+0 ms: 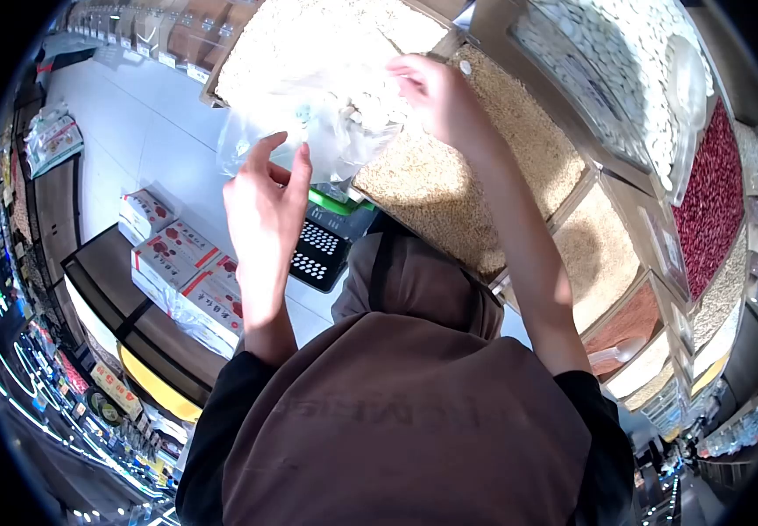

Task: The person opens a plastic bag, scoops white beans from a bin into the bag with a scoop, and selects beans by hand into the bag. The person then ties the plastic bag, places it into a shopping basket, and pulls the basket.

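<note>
A clear plastic bag with white beans in it rests over the near left part of a bin of pale grain. My left hand is at the bag's near left side, thumb and forefinger apart, the other fingers curled under. At the bag's right edge is my right hand, its fingers bent together and slightly blurred. Whether they grip the plastic or a bean is hidden. One loose white bean lies just right of that hand.
Bins of large white beans, red beans and brown grain stand to the right, some with clear scoops. Printed cartons are stacked at left. A black perforated tray with a green edge sits below the bag.
</note>
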Demonstrator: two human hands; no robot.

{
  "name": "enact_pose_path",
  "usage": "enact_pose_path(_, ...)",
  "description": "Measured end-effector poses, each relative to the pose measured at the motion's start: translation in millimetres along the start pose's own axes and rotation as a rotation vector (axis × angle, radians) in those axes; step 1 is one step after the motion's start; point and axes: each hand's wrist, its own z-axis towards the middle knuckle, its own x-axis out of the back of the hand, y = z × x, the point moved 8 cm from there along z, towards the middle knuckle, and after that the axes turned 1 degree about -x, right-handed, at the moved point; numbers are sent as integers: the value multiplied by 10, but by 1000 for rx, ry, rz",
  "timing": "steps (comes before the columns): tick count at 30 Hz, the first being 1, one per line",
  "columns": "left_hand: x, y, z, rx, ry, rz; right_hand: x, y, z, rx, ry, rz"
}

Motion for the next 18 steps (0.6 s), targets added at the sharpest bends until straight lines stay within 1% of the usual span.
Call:
enact_pose_path(1,26,-53,63,3,-1,14,126,136,-72,-79,26,-120)
enact_pose_path(2,52,-66,113,-12,-26,19,277,120,-180,-153,69,-285)
enact_pose_path(3,104,-41,139,-1,-40,9,280,247,-249,-165,56,-295)
enact_pose_path(5,181,170,121,-59,-60,5,268,376,-343,-31,98,-489)
enact_pose_path(6,129,364,40,-145,-68,-115,158,428,-447,-167,-60,-438)
enact_pose_path(7,33,462,-13,-173,-94,-134,106,402,-504,-170,-69,-442)
enact_pose_path(9,-313,673,-71,-312,-110,-347,43,338,-584,-64,-10,-505)
enact_pose_path(10,-532,726,-57,-386,-117,-292,34,324,-609,3,51,-541)
enact_pose_path(11,-759,766,-45,-460,-132,-231,11,324,-628,2,49,-535)
enact_pose_path(13,-1141,797,67,-534,-155,-17,26,286,-574,-2,102,-461)
enact_pose_path(14,-1307,768,95,-547,-149,-9,30,238,-566,131,195,-481)
enact_pose_path(15,-1430,729,134,-564,-54,99,29,253,-506,140,209,-480)
enact_pose_path(16,-1443,764,189,-579,41,205,11,227,-450,182,220,-592)
enact_pose_path(17,-1496,760,228,-587,41,206,-19,220,-419,215,225,-704)
enact_pose_path(18,-1538,706,244,-527,-1,234,-42,286,-382,166,169,-678)
